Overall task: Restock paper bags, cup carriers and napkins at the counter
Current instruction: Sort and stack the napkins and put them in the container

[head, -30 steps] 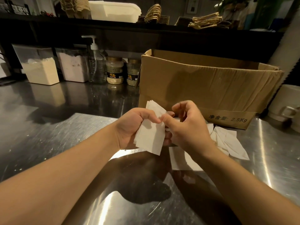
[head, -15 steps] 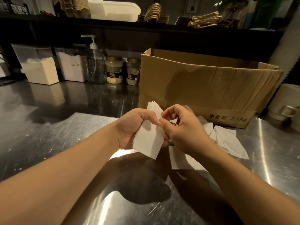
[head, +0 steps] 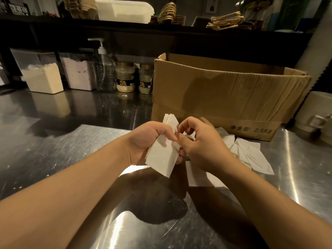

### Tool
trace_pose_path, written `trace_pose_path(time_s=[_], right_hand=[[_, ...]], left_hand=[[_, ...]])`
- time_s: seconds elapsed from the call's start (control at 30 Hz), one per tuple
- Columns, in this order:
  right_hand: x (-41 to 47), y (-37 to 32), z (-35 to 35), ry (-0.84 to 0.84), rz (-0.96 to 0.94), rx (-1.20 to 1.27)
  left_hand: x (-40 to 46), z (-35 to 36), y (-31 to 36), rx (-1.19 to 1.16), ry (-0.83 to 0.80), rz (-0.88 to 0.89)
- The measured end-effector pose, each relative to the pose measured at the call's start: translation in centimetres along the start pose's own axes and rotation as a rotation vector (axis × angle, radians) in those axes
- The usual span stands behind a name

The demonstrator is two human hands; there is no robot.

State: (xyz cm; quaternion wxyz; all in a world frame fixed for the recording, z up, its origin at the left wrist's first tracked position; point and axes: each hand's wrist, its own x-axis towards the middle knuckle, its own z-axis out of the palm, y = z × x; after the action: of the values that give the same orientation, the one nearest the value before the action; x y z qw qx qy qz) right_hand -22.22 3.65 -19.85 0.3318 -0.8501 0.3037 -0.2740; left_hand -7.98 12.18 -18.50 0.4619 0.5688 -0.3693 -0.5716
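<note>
My left hand grips a small stack of folded white napkins above the steel counter. My right hand is right beside it, thumb and forefinger pinching the stack's right edge near the top. More loose napkins lie spread on the counter to the right, partly hidden under my right hand and forearm. Behind them stands an open cardboard box. On the dark upper shelf I see brown paper bags with twine handles and stacked cup carriers.
Two clear bins of powder, a pump bottle and two jars line the back of the counter at left. A white lidded tub sits on the shelf. White mugs stand at the far right.
My right hand has lowered a little and its fingers have closed onto the stack's edge. The left hand and the stack have barely moved.
</note>
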Motion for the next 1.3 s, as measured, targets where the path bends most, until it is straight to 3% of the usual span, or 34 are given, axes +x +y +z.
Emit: trace_pose_path(time_s=[0.5, 0.6, 0.73, 0.83, 0.97, 1.07, 1.17, 1.3], right_hand=[[-0.5, -0.3, -0.3, 0.217, -0.116, -0.035], [-1.0, -0.3, -0.7, 0.064, -0.178, 0.067], [-1.6, -0.4, -0.7, -0.179, -0.267, -0.088], [-1.4, -0.4, -0.5, -0.199, -0.261, -0.206], [-1.2, 0.0, -0.6, -0.204, -0.266, -0.183], [-1.0, 0.1, -0.8, -0.128, -0.268, -0.071], [-0.5, 0.2, -1.1, 0.102, -0.211, 0.079], [0.4, 1.0, -1.6, 0.321, -0.132, 0.046]], left_hand=[[0.0, 0.0, -0.1, -0.073, -0.019, -0.016], [0.1, -0.1, 0.0, -0.175, -0.028, 0.044], [0.3, -0.1, 0.0, -0.303, -0.054, 0.114], [0.5, -0.2, -0.2, -0.296, -0.057, 0.097], [0.7, -0.4, -0.4, -0.295, -0.051, 0.08], [0.5, -0.3, -0.1, -0.348, -0.07, 0.099], [0.6, -0.8, 0.1, -0.486, -0.059, 0.106], [0.8, -1.6, 0.2, -0.608, -0.067, 0.159]])
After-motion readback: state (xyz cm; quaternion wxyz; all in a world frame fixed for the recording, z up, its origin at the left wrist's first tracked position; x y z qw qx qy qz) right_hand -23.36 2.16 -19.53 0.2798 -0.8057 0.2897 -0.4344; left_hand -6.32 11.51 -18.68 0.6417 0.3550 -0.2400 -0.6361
